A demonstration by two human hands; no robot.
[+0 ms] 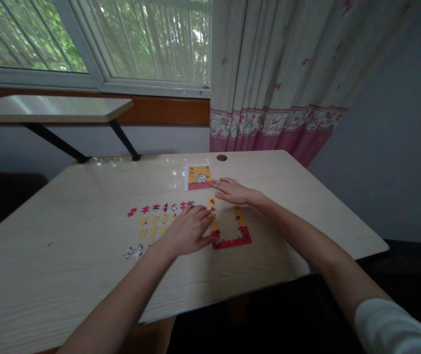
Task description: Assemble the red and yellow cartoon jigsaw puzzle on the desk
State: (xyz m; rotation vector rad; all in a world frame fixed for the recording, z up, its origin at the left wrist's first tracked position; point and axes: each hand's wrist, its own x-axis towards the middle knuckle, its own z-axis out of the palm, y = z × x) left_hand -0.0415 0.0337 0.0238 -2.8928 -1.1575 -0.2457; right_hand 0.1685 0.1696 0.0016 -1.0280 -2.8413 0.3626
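Note:
A yellow and red jigsaw border (232,242) lies on the table, with bare tabletop showing inside it. My left hand (191,228) rests at its left side, fingers stretched out, and covers part of that edge and some loose pieces. Over the border's top edge lies my right hand (237,191), flat, its fingertips touching or close to the lower right corner of the picture card (200,176). That card shows a white cartoon animal on yellow and red. Left of my left hand, loose puzzle pieces (154,220) lie in rows, red, yellow and white.
The pale wooden table (85,290) has a cable hole (222,158) near its back edge. A raised shelf (51,109) on black supports stands at the back left. Behind are a window (151,44) and a long curtain (265,73).

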